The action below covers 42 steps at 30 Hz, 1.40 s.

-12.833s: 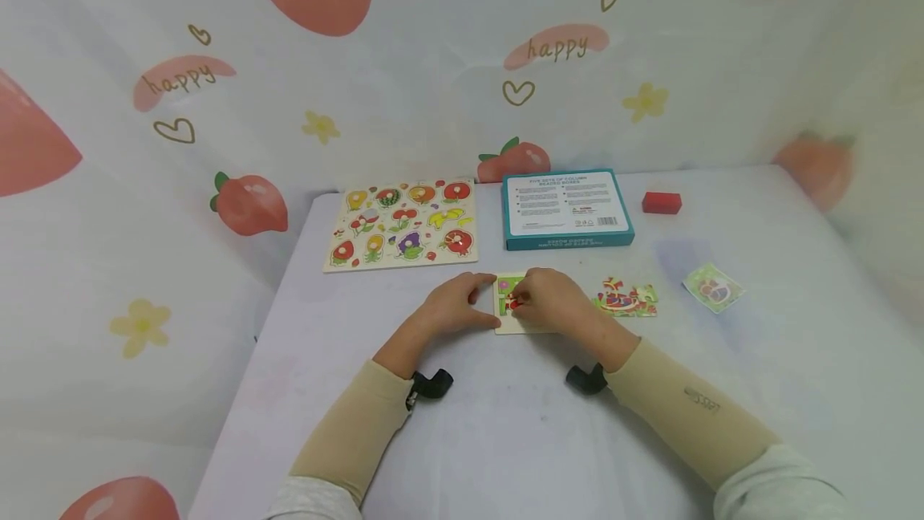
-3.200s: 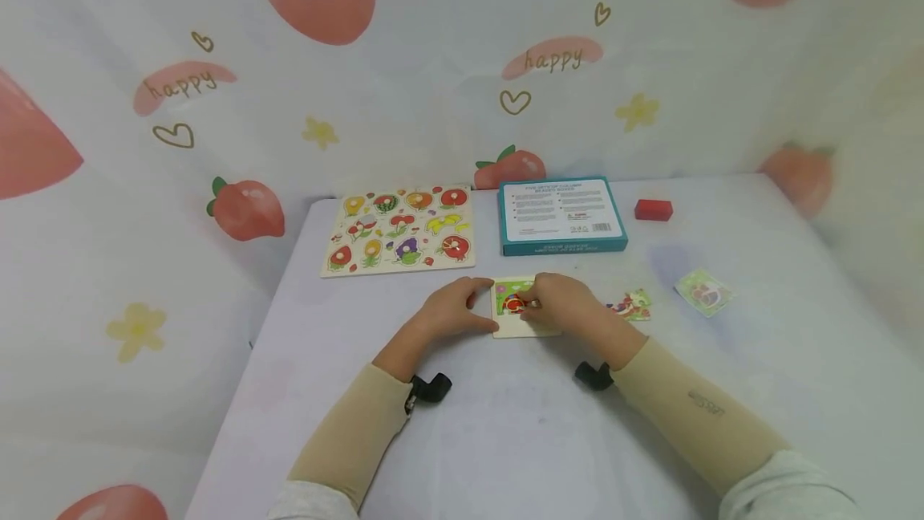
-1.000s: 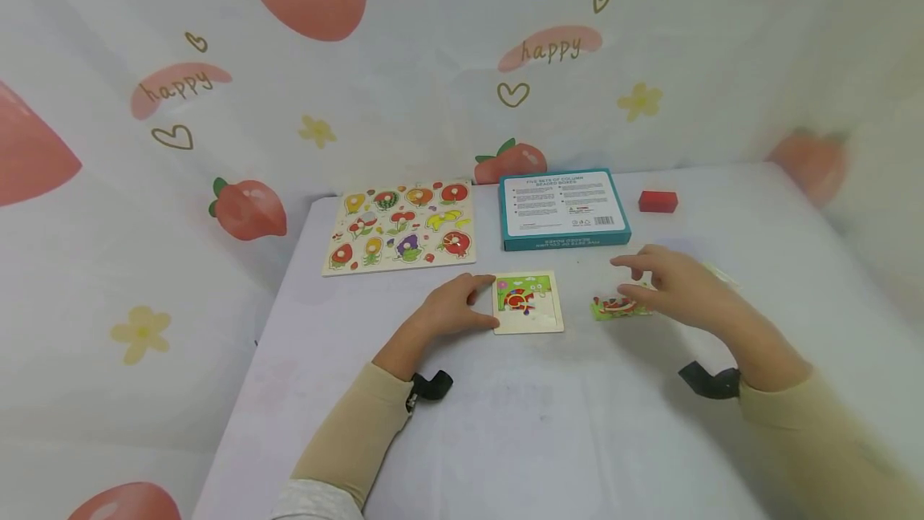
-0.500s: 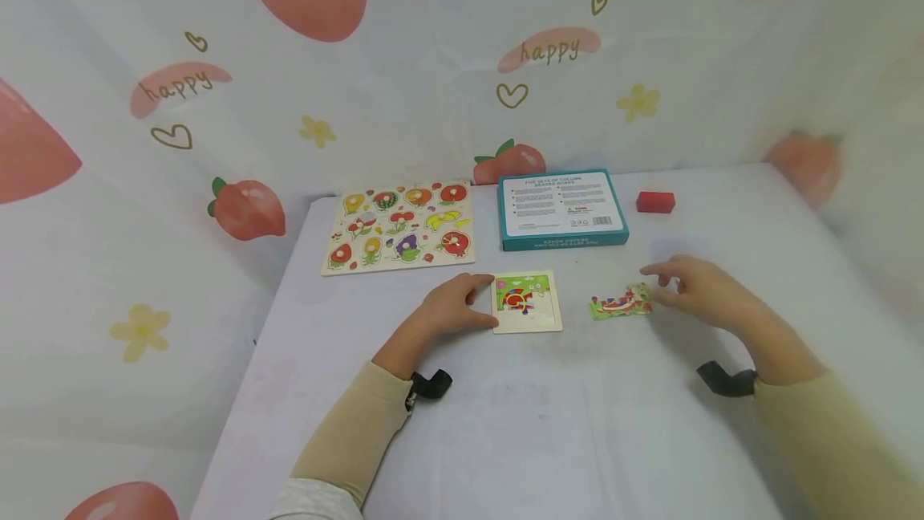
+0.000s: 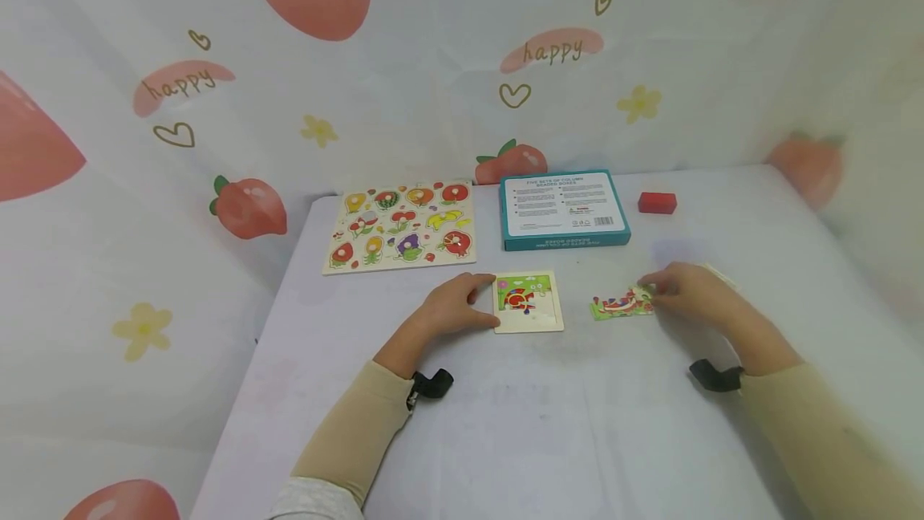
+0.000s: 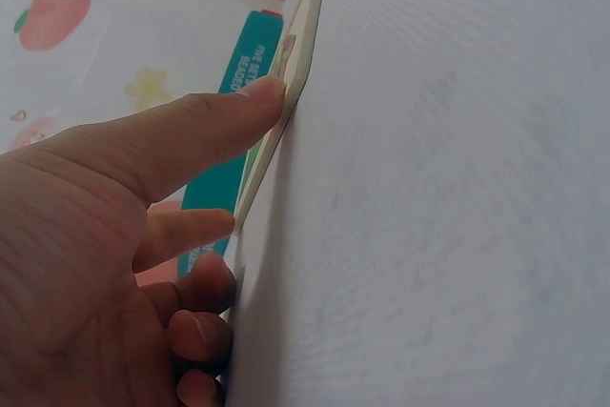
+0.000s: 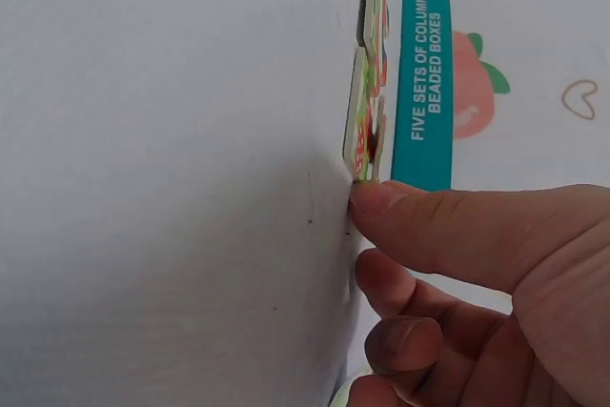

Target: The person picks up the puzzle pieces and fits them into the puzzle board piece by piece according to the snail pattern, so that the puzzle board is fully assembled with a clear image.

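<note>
A square wooden puzzle board (image 5: 529, 326) with a green and red picture, partly filled, lies flat in the middle of the table. My left hand (image 5: 453, 307) holds its left edge, forefinger at the far corner and thumb at the near one; in the left wrist view the thumb presses the board's edge (image 6: 303, 54). Several loose puzzle pieces (image 5: 615, 310), green with red, lie together right of the board. With thumb and forefinger, my right hand (image 5: 696, 295) pinches a puzzle piece (image 5: 642, 292) at the group's right end; fingertips partly cover it.
Behind stand a fruit peg puzzle (image 5: 402, 229) on the left and a teal and white box (image 5: 565, 211) in the centre. A red block (image 5: 657, 203) lies at the back right. A picture card (image 5: 720, 275) is mostly hidden behind my right hand.
My right hand has gone from the board to the loose pieces, hovered open beside them, then moved left and taken a piece. The board's picture has gained pieces. My left hand has stayed put.
</note>
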{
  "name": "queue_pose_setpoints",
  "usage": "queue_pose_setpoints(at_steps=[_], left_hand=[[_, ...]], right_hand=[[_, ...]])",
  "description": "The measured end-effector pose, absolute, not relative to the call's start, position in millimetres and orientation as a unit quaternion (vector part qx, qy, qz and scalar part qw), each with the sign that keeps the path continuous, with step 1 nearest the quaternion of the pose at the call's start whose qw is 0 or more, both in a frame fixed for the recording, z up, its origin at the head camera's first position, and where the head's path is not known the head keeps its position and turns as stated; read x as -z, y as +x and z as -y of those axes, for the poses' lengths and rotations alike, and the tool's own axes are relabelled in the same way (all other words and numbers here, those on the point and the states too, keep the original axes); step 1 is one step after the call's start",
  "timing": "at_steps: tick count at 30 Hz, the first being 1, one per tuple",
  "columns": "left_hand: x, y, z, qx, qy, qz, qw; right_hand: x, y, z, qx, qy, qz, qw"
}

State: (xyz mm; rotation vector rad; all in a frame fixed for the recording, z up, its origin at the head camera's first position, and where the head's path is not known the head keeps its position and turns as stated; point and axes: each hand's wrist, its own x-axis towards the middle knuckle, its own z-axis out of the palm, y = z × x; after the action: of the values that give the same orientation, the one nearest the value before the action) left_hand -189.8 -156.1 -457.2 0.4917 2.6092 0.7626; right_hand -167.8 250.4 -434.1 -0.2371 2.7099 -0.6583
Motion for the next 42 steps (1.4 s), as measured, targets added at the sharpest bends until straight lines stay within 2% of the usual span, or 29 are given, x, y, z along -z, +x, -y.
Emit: queue_pose_setpoints(at_steps=[11, 18, 35, 42], left_hand=[[460.6, -191.4, 157.0, -0.278, 0.18, -0.925, 0.188], [458.3, -190.6, 156.2, -0.276, 0.179, -0.925, 0.189], [454.6, -190.3, 155.2, -0.259, 0.173, -0.93, 0.196], [455.9, -190.7, 155.3, -0.263, 0.178, -0.928, 0.193]], right_hand=[[430.2, -172.2, -253.8, 0.244, -0.069, -0.954, 0.16], [411.8, -167.9, -250.8, 0.26, -0.062, -0.952, 0.147], [359.8, -153.8, -210.2, 0.292, -0.095, -0.948, 0.088], [351.0, -154.5, -189.7, 0.303, -0.113, -0.944, 0.073]])
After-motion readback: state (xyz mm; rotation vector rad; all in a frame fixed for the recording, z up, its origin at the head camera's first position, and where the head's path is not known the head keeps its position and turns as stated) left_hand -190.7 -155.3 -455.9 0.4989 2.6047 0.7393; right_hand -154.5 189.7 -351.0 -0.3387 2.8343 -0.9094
